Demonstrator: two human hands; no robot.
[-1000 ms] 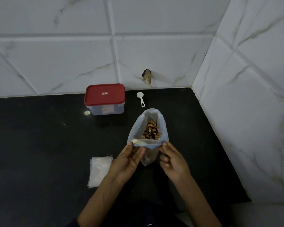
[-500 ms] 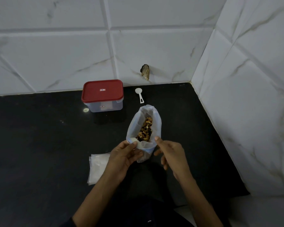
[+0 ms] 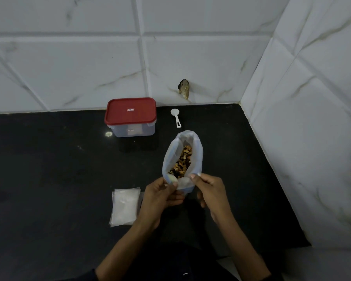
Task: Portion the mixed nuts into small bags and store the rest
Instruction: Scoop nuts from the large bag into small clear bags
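Where the black stone countertop runs into the corner of white marbled wall tiles, the head view shows a translucent white plastic bag standing open near the counter's front-right part, w/ mixed brown nuts visible down its mouth. The left hand pinches the near-left rim of the bag betw. thumb and fingers; the right hand pinches the near-right rim w/ its fingertips, remaining fingers curled under (so both hands hold the same bag, close together). The mouth is pulled into a long narrow oval pointing toward the back wall.

By the back edge, approx. mid-counter, sits a clear rectangular plastic container w/ a red lid closed on it. Just right of it lies a small white plastic scoop, bowl toward the wall, handle toward the bag, apart from both. A flat stack of small clear plastic bags lies near the front edge, just left of the left hand. A small brownish object hangs on the back wall above the scoop; what it is can't be told.
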